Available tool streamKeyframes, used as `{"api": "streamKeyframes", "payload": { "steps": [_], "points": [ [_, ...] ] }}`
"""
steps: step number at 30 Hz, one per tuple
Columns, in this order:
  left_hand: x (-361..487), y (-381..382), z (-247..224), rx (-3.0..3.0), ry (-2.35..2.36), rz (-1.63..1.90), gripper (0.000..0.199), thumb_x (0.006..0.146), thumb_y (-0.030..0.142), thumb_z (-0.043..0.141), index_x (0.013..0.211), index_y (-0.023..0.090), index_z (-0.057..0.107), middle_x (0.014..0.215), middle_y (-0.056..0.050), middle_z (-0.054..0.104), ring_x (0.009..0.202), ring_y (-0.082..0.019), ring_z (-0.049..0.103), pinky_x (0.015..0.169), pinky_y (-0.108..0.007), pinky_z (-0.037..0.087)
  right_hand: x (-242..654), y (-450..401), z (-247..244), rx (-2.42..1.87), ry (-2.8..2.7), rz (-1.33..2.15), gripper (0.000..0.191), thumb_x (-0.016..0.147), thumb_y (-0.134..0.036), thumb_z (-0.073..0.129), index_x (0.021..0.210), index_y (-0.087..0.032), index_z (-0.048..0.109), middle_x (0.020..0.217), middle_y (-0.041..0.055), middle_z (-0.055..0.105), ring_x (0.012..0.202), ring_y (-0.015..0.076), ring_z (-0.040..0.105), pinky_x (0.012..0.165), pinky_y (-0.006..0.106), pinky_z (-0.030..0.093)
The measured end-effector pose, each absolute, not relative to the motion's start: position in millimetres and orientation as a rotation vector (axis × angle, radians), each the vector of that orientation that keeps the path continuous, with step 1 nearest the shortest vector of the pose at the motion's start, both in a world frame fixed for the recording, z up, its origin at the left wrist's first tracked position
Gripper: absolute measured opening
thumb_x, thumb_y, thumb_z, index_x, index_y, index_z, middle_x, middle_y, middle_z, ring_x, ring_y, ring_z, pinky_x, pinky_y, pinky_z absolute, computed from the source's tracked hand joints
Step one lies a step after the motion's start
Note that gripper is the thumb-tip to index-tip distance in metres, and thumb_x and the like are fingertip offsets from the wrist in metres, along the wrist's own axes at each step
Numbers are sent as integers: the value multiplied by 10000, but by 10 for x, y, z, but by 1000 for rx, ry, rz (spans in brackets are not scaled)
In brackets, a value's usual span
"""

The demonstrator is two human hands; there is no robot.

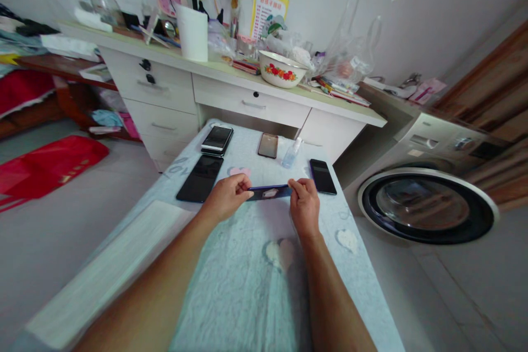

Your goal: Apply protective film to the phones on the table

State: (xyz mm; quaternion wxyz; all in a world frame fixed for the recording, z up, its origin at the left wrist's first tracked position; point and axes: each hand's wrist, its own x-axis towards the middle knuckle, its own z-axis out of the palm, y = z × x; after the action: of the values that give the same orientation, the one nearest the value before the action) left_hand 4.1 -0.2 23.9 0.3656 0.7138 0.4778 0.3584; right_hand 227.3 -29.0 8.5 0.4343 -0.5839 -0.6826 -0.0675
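Observation:
Both my hands hold a dark blue-edged smartphone (pixel 270 193) sideways above the cloth-covered table (pixel 239 291). My left hand (pixel 228 196) pinches its left end between thumb and fingers, and my right hand (pixel 304 203) grips the right end. A pale reflection shows on its glossy dark face. Left of my left hand lies a black tablet (pixel 201 178), with a stack of phones (pixel 217 139) behind it. Another dark phone (pixel 323 176) rests to the right of my right hand. Farther back are a phone case (pixel 268 145) and a clear spray bottle (pixel 292 153), which stands upright.
A white desk (pixel 251 103) borders the table's far end, carrying a flowered enamel bowl (pixel 281 70), a white cylinder (pixel 192 34) and plastic bags. To the right stands a washing machine (pixel 429 187). A red bag (pixel 49 168) lies on the floor at left.

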Motion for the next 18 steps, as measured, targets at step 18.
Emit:
{"api": "streamKeyframes", "payload": {
  "steps": [18],
  "points": [
    [58,-1,218,1779,1200,952,111,704,279,620,738,184,576,619,46,557,555,-113,513,545,-223,373,1744,-355,88,-1315,-1883,-75,296,955,-177,404,1042,-193,686,965,78,570,871,172,534,803,281,453]
  ]
}}
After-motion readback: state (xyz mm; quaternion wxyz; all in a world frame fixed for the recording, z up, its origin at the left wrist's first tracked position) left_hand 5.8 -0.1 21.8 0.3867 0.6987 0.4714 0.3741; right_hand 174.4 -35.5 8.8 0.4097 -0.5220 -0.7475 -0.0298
